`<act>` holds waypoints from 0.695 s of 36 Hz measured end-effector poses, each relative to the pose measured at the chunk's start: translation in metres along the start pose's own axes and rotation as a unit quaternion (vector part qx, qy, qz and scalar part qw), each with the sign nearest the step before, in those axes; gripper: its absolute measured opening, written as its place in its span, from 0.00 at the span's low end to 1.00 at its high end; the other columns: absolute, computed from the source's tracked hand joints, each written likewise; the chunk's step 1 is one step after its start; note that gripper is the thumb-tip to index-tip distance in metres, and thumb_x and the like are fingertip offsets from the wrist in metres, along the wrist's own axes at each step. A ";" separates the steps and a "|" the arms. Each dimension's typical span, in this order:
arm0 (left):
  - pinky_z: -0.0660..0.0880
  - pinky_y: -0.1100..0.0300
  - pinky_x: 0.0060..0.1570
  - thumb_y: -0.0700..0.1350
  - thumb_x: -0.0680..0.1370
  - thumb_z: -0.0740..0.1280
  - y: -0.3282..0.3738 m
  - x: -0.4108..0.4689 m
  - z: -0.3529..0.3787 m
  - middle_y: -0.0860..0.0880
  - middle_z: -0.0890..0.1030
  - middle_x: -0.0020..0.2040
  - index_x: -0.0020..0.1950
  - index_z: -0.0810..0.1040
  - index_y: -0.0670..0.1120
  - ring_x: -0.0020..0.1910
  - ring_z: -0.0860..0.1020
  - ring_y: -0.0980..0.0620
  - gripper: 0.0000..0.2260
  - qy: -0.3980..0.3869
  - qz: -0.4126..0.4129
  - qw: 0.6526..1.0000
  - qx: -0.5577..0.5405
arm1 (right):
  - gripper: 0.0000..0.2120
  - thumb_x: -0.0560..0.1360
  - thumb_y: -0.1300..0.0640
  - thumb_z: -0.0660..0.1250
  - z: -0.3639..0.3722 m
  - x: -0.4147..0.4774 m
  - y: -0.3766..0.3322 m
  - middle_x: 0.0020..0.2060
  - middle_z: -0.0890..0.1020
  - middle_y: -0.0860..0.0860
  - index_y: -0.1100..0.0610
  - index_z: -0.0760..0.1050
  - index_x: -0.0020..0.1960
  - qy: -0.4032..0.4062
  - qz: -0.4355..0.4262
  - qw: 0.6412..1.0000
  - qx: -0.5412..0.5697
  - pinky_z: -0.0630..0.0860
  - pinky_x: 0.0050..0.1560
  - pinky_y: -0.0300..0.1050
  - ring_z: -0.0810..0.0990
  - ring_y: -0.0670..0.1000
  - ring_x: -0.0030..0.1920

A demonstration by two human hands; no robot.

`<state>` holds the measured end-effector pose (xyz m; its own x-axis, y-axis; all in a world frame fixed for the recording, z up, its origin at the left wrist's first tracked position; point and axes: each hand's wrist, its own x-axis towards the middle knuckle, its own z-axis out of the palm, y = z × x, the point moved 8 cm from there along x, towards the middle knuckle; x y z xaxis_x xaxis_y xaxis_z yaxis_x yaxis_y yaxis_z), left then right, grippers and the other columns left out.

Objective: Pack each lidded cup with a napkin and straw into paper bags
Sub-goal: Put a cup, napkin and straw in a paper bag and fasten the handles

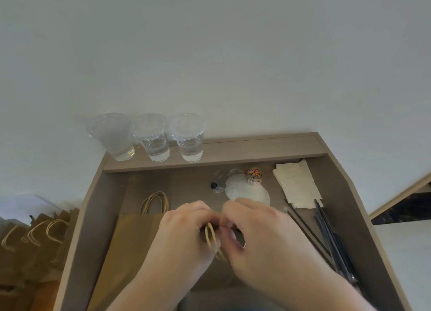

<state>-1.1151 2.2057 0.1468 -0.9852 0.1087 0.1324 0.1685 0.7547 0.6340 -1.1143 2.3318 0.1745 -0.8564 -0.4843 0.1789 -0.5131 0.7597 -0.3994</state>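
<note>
Curled together, left hand (pixel 184 233) and right hand (pixel 261 233) pinch the paper bag (pixel 130 240) handle (pixel 210 235); straws (pixel 331 236) crowd the right desk (pixel 361 229) edge

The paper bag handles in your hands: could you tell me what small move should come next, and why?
Probably draw the handles apart to open the paper bag: left hand and right hand pinch them together, and three lidded cups stand unpacked on the shelf.

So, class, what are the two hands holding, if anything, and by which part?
The left hand and right hand both pinch the looped tan bag handles where the fingertips meet. The bag they belong to is mostly hidden under the hands.
</note>
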 end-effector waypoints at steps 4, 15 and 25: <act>0.77 0.54 0.48 0.48 0.74 0.79 0.000 -0.001 -0.003 0.59 0.82 0.41 0.43 0.87 0.59 0.45 0.80 0.58 0.05 0.015 0.002 1.000 -0.008 | 0.04 0.76 0.47 0.63 -0.005 0.000 0.012 0.40 0.75 0.43 0.45 0.68 0.44 0.018 0.009 0.999 0.029 0.76 0.31 0.46 0.76 0.48 0.38; 0.78 0.55 0.48 0.50 0.74 0.79 0.000 -0.002 -0.004 0.59 0.82 0.41 0.45 0.88 0.60 0.46 0.80 0.58 0.04 0.017 -0.004 1.000 -0.023 | 0.05 0.74 0.45 0.61 0.004 0.000 0.018 0.39 0.76 0.41 0.45 0.69 0.45 -0.027 0.013 1.000 0.008 0.75 0.33 0.45 0.76 0.48 0.38; 0.77 0.57 0.46 0.52 0.74 0.79 -0.002 -0.003 -0.003 0.59 0.81 0.40 0.43 0.87 0.58 0.44 0.79 0.58 0.02 0.027 0.003 1.000 -0.006 | 0.06 0.75 0.42 0.65 0.004 -0.001 0.027 0.43 0.80 0.37 0.41 0.77 0.49 -0.022 0.060 0.995 0.083 0.78 0.44 0.41 0.79 0.42 0.47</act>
<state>-1.1127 2.2025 0.1475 -0.9812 0.0776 0.1765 0.1746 0.7459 0.6428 -1.1266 2.3510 0.1597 -0.9061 -0.4148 0.0832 -0.3871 0.7335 -0.5586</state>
